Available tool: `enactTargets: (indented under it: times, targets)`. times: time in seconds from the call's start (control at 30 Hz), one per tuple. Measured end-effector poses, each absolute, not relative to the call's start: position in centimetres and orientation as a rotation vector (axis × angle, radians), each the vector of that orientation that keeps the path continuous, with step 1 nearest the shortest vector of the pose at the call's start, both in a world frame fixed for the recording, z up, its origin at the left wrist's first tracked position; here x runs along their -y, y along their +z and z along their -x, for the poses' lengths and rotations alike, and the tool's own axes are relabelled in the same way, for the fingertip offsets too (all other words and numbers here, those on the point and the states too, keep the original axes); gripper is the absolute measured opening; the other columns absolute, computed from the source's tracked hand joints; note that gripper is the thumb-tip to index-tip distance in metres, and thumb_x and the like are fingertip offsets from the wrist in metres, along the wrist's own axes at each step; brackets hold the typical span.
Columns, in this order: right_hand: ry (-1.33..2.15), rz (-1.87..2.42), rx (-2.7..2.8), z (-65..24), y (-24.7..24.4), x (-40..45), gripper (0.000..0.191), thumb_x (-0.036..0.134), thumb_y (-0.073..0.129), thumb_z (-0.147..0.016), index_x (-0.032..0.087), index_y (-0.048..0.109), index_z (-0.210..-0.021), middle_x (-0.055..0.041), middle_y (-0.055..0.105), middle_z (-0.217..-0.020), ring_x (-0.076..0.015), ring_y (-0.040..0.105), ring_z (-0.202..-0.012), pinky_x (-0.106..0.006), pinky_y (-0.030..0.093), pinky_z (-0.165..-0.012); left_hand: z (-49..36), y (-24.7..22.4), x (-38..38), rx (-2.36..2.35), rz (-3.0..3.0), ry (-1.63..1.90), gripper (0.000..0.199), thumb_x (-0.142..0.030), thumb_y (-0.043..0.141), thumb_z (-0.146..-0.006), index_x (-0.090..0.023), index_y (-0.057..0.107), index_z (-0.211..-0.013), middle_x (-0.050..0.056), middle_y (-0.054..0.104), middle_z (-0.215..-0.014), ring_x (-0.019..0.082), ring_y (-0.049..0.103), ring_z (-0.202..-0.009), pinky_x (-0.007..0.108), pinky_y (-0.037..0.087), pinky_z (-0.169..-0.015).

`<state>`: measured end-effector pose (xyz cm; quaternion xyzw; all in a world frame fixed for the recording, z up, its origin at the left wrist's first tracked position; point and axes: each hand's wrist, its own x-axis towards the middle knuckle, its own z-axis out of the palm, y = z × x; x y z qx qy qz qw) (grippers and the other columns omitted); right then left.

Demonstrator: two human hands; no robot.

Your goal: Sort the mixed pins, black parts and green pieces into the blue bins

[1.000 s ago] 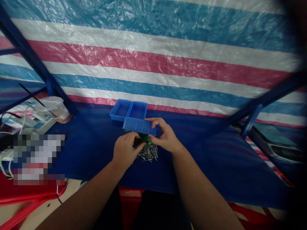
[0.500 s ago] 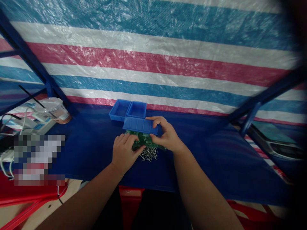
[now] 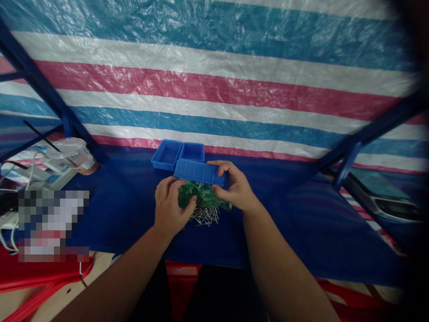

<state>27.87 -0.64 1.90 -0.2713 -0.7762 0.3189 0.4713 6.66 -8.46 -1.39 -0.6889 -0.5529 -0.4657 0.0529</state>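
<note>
Watching from my end, I see much more of the green plastic (image 3: 203, 193) than a second ago: it now spreads in front of the tipped blue tray (image 3: 197, 171) and over the far part of the pile of metal pins (image 3: 206, 216) on the tabletop (image 3: 284, 223). My right hand (image 3: 231, 184) is closed on the tipped tray's right end, fingers at the far edge and thumb towards the near one, and has eased it slightly rightward. My left hand (image 3: 172, 203) has widened: its thumb stands away from its fingers, with green plastic between, though I cannot tell whether it grips any. I can't make out either whether that plastic is loose pieces or crumpled film. I take the change to mean the plastic lies more in the open, within reach of both hands. Just behind, a left tray (image 3: 163, 165) and a right tray (image 3: 192, 153) sit side by side.
</note>
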Motion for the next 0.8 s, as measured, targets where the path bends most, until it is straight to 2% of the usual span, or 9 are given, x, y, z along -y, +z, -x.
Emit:
enactTargets:
  times: [0.23, 0.37, 0.63, 0.8]
  targets:
    - [0.858, 0.639, 1.826, -27.7, 1.8, 0.7, 0.033, 0.015, 0.069, -0.074, 0.027, 0.049, -0.097, -0.0059, 0.059, -0.136, -0.0277, 0.056, -0.123, -0.047, 0.045, -0.1, -5.7, -2.7, 7.1, 1.758, 2.083, -1.71, 0.036, -0.027, 0.069, -0.084, -0.02, 0.05, -0.114, 0.014, 0.053, -0.122, 0.03, 0.052, -0.121, 0.049, 0.043, -0.105]
    - [0.88, 0.623, 1.779, -27.5, 2.0, 0.8, 0.032, 0.019, 0.07, -0.074, 0.027, 0.047, -0.095, -0.0058, 0.06, -0.134, -0.0266, 0.056, -0.122, -0.045, 0.046, -0.1, -5.3, -3.8, 6.1, 1.922, 2.136, -1.875, 0.033, -0.032, 0.062, -0.091, -0.02, 0.05, -0.12, 0.011, 0.061, -0.115, 0.025, 0.062, -0.107, 0.042, 0.05, -0.095]
    - [0.888, 0.584, 1.677, -27.5, 2.0, 0.4, 0.031, 0.022, 0.073, -0.074, 0.027, 0.048, -0.092, -0.0051, 0.062, -0.131, -0.0269, 0.056, -0.124, -0.046, 0.044, -0.103, -5.1, -3.6, 5.8, 1.952, 2.186, -1.737, 0.021, -0.032, 0.061, -0.092, -0.02, 0.06, -0.109, 0.009, 0.066, -0.109, 0.025, 0.064, -0.105, 0.041, 0.05, -0.094]
    - [0.824, 0.627, 1.35, -27.7, 1.6, -0.8, 0.036, 0.03, 0.075, -0.076, 0.027, 0.041, -0.087, -0.0049, 0.064, -0.126, -0.0268, 0.057, -0.125, -0.046, 0.045, -0.102, -5.3, -3.1, 6.0, 1.924, 2.227, -1.659, 0.014, -0.027, 0.06, -0.092, -0.02, 0.061, -0.104, 0.008, 0.067, -0.107, 0.024, 0.064, -0.104, 0.04, 0.05, -0.094]
